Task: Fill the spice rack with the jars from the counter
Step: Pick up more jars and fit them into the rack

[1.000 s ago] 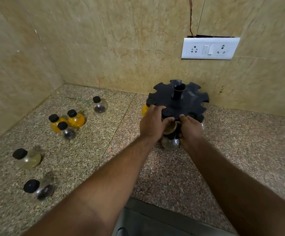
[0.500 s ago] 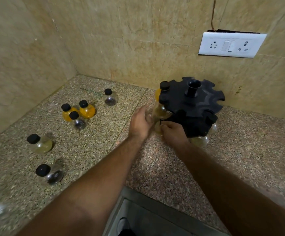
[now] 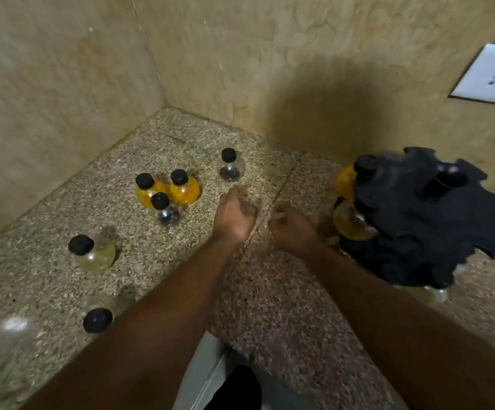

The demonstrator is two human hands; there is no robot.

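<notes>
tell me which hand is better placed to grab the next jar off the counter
Left. The left hand is empty, nearest the loose jars, just below the clear jar. The right hand sits beside the spice rack.

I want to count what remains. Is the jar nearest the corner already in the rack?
No. The jar stands upright on the counter, apart from the rack, beyond the empty left hand.

I see a black round spice rack (image 3: 426,220) near the counter's (image 3: 269,291) back edge, with a yellow jar (image 3: 345,180) and a pale jar (image 3: 351,221) slotted in. Toward the back-left corner stand six black-capped round jars: two orange (image 3: 184,189), the rest clear or pale (image 3: 95,253).
</notes>
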